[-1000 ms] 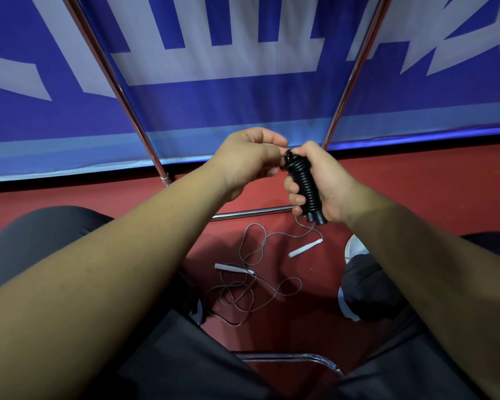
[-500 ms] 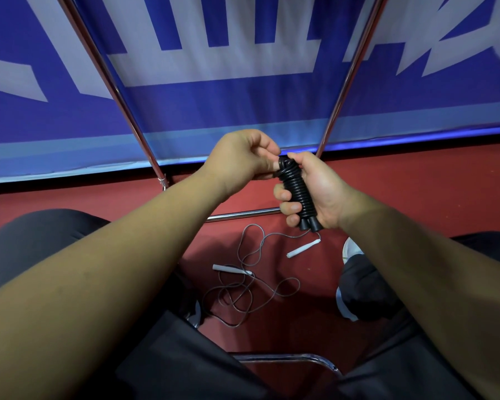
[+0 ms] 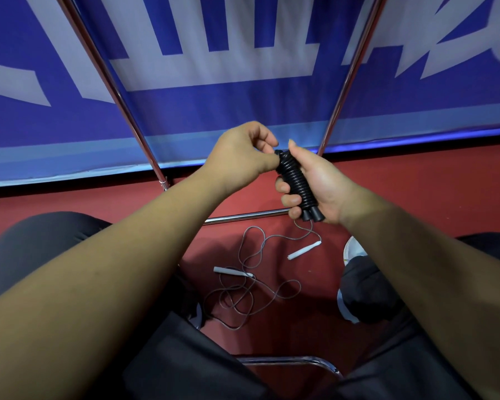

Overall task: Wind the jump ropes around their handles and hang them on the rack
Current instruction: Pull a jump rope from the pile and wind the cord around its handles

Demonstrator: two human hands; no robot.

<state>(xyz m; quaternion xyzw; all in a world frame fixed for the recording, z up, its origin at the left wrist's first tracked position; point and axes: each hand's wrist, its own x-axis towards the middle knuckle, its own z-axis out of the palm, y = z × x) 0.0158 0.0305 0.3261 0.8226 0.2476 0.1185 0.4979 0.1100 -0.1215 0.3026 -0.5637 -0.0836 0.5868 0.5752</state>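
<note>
While the right hand [image 3: 315, 183] grips one wound black rope [image 3: 296, 184], the left hand [image 3: 240, 157] pinches its top.

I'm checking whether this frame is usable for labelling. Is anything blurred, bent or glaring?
Head view: wide-angle bend splays the rack poles; the banner's top-right corner smears; a bright strip glows along its bottom edge; left hand, right hand and black wound rope look sharp.

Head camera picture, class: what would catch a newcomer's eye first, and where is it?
At centre, the right hand grips a black jump rope wound tightly around its handles, while the left hand pinches its top end. Below, a thin grey rope with white handles lies loose on the red floor.
</note>
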